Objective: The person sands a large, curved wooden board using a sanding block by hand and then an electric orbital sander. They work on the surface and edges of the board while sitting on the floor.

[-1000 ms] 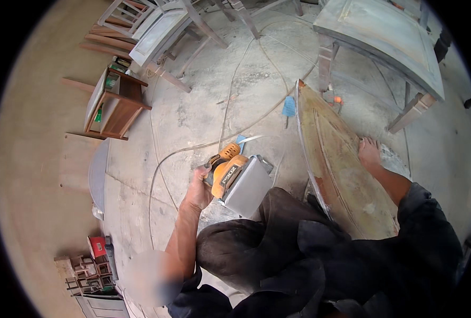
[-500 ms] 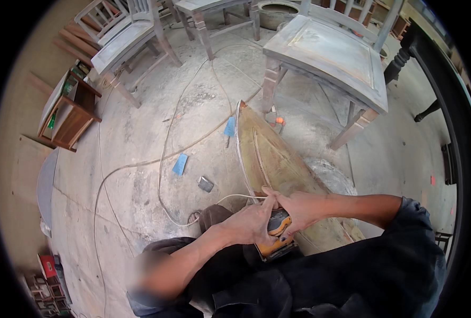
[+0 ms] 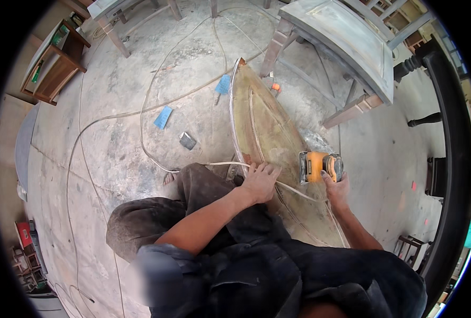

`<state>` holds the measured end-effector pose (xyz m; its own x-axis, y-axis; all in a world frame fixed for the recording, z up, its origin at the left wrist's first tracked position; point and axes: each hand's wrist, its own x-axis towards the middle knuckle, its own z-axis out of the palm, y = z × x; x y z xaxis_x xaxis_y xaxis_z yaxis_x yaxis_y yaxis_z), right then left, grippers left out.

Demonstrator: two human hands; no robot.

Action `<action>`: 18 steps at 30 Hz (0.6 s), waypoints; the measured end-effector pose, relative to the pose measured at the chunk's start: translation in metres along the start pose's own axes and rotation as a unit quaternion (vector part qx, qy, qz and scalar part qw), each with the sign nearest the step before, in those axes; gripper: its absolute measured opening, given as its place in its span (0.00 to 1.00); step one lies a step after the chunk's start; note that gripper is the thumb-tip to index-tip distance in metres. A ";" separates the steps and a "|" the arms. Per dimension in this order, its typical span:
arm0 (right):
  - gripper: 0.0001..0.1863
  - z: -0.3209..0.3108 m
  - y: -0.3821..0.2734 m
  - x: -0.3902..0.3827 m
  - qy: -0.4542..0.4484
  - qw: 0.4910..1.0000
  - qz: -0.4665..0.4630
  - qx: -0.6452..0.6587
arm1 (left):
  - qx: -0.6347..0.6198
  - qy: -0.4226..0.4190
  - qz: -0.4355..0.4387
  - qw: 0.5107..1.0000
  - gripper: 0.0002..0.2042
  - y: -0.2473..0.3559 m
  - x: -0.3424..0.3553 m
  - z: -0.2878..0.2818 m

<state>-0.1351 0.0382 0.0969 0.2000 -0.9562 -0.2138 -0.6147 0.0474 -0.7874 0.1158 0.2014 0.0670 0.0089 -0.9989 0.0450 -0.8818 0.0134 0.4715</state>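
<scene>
A long, pointed wooden panel (image 3: 272, 122) with a yellow-brown, worn face and grooved lines lies in front of me, its tip pointing away. My right hand (image 3: 337, 192) grips a yellow and black power sander (image 3: 316, 167), turned on its side at the panel's right edge. My left hand (image 3: 261, 183) rests on the panel's left part, fingers stretched forward. A pale cord (image 3: 299, 192) runs across the panel and passes at the left hand; whether the fingers press on it is hidden.
Blue sheets (image 3: 162, 117) and a small dark block (image 3: 187, 140) lie on the floor left of the panel. A long hose (image 3: 124, 114) curves over the floor. A greyish wooden chair (image 3: 347, 47) stands beyond, and black furniture (image 3: 447, 132) lines the right side.
My left hand has let go of the sander and now lies on the panel. My right hand has moved the sander right and turned it on its side. The view has shifted.
</scene>
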 end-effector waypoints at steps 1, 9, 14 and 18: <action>0.31 0.000 -0.015 -0.004 -0.007 0.997 -0.055 -0.054 | 0.036 0.019 0.013 0.999 0.25 0.006 -0.011 0.017; 0.48 -0.023 0.000 0.023 -0.117 0.955 -0.137 -0.235 | -0.191 -0.267 -0.007 0.945 0.09 0.074 -0.021 0.036; 0.42 -0.019 -0.005 0.036 -0.127 0.935 -0.218 -0.252 | -0.159 -0.108 -0.020 0.981 0.08 0.068 -0.016 0.041; 0.37 -0.023 -0.022 0.042 -0.179 0.937 -0.151 -0.258 | -0.045 0.147 -0.089 0.984 0.20 0.019 0.012 0.018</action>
<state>-0.1304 -0.0095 0.1186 0.6110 -0.7407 -0.2792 -0.7572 -0.4440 -0.4791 0.0913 0.1893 0.0606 0.3071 -0.9299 0.2025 -0.8088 -0.1429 0.5705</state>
